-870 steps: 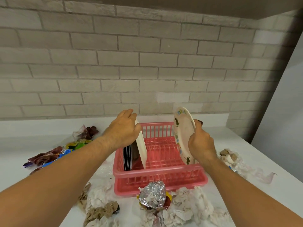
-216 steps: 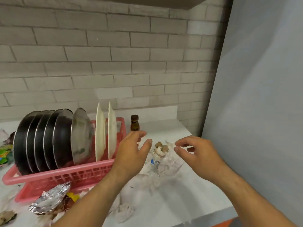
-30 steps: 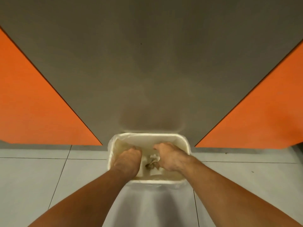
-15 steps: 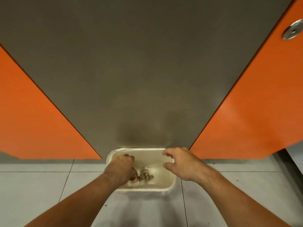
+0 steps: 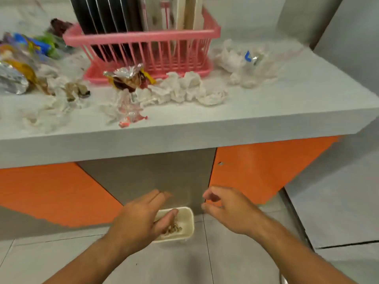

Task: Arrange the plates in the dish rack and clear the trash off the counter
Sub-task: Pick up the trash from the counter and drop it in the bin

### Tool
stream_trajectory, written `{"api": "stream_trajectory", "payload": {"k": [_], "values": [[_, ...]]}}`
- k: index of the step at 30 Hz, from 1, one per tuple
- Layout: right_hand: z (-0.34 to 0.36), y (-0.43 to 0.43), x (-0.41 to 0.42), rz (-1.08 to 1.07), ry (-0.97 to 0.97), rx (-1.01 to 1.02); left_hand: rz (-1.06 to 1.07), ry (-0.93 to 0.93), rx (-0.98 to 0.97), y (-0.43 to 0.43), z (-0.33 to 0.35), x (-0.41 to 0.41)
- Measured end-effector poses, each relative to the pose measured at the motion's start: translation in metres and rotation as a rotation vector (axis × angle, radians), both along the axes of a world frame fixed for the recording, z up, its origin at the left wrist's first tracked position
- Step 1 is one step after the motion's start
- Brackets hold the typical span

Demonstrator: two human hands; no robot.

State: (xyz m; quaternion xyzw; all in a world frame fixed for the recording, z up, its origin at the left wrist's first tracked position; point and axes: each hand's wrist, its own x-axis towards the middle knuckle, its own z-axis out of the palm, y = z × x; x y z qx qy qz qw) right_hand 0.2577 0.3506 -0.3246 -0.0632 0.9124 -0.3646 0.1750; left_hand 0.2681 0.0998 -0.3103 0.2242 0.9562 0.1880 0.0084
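Pink plastic dish rack [image 5: 143, 37]; crinkled shiny foil [image 5: 125, 73]

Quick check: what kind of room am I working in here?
Probably a kitchen or pantry: a white counter carries a pink dish rack full of plates, with orange cabinet doors below and a small bin on the tiled floor.

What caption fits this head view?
Left hand and right hand open by the bin; plates fill the rack, trash litters the counter.

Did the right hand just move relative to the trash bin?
Yes. The right hand was over the rim of the trash bin; now it is to the right, clear of it.
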Motion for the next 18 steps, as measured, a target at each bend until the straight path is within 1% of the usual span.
{"api": "stream_trajectory", "payload": {"k": [4, 8, 12, 18], "values": [[0.107, 0.033, 0.007, -0.024, 0.057, -0.075, -0.040, 0.118, 0.068, 0.029, 0.113, -0.002], [0.195, 0.068, 0.002, -0.063, 0.210, -0.091, -0.023, 0.227, 0.155, 0.058, 0.186, -0.018], [0.247, 0.092, -0.007, -0.138, 0.336, -0.101, 0.001, 0.282, 0.247, 0.079, 0.219, -0.031], [0.275, 0.102, -0.027, -0.167, 0.397, -0.072, 0.002, 0.266, 0.313, 0.095, 0.234, -0.055]]}}
